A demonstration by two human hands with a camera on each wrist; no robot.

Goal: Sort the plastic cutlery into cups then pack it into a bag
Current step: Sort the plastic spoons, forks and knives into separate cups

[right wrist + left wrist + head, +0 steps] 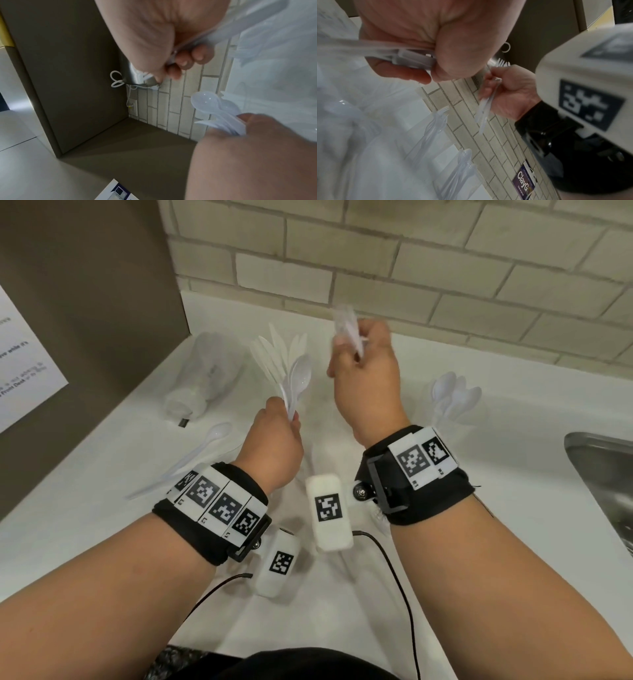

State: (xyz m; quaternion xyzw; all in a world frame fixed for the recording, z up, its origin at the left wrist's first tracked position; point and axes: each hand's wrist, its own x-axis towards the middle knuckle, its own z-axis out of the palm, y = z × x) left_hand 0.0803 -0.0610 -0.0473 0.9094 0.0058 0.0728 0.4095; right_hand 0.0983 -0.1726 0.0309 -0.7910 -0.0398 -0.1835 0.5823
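Observation:
My left hand (277, 426) grips a small bunch of clear plastic spoons (298, 381) by their handles, bowls up; the handles (412, 59) show in the left wrist view. Just right of it, my right hand (363, 364) holds a bunch of plastic forks (346, 325), blurred, raised above the counter; the forks (485, 106) also show in the left wrist view. Behind the left hand, plastic knives (274, 350) stand fanned in a clear cup. At the right, a clear cup holds spoons (454, 397). In the right wrist view, curled fingers (186, 61) and the held spoons (208, 104) appear.
A crumpled clear plastic bag (202, 371) lies at the back left by the brown cabinet side (85, 302). One loose spoon (205, 445) lies on the white counter (102, 525). A steel sink (603, 474) is at the right edge. A tiled wall (411, 268) runs behind.

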